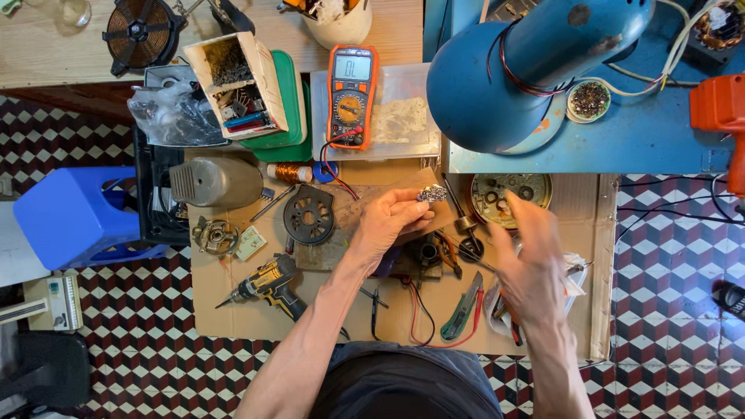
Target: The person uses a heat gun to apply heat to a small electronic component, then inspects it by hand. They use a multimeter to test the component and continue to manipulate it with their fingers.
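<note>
My left hand (388, 225) is raised over the cardboard sheet (233, 302) and pinches a small silvery metal part (431, 193) at its fingertips. To the right, my right hand (531, 264) hovers blurred with its fingers spread apart, holding nothing that I can see. Below the hands lie pliers (446, 252), a green utility knife (463, 306) and red and black test leads (419, 310). A round black motor plate (308, 215) lies left of my left hand.
An orange multimeter (351, 93) rests on a clear lid at the back. A blue lamp shade (528, 70) hangs over the right. A yellow-black cordless drill (268, 287), a grey motor housing (217, 181), a copper wire spool (291, 172) and a round tin (511, 198) lie about. A blue stool (74, 217) stands left.
</note>
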